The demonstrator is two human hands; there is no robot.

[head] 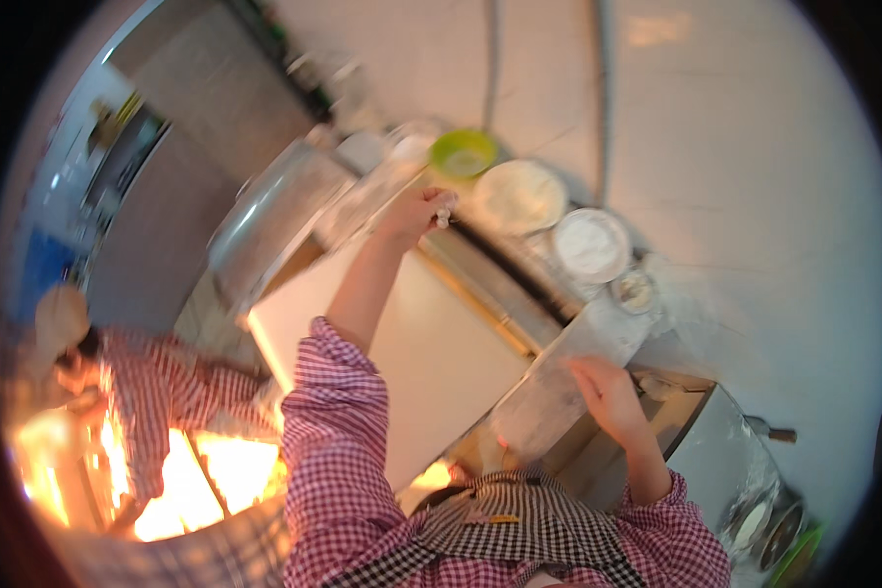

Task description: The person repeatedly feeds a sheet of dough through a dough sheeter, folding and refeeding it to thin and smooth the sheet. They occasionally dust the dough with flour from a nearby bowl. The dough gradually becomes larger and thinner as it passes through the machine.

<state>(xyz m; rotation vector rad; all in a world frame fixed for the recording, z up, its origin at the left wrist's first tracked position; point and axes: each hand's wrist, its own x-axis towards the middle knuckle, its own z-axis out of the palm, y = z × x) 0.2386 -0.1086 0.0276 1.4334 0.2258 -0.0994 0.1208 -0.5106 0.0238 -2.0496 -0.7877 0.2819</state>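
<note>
My left hand (422,213) is stretched forward past the white board, its fingers closed on a small pale lump (442,217) that may be dough. Just beyond it stand a green bowl (463,153) and a round container of pale powder or dough (520,197). My right hand (608,391) hovers near a flour-dusted metal surface (540,397), fingers extended and nothing visible in it. A bowl of white powder (592,245) and a small jar (633,291) lie farther off, by the wall.
A large white board (448,353) lies before me, beside a wooden strip (478,298). A big metal container (279,213) stands at the left. Another person (169,389) in a checked garment bends at the lower left. A brown-handled tool (772,432) and metal bowls (783,536) sit at the right.
</note>
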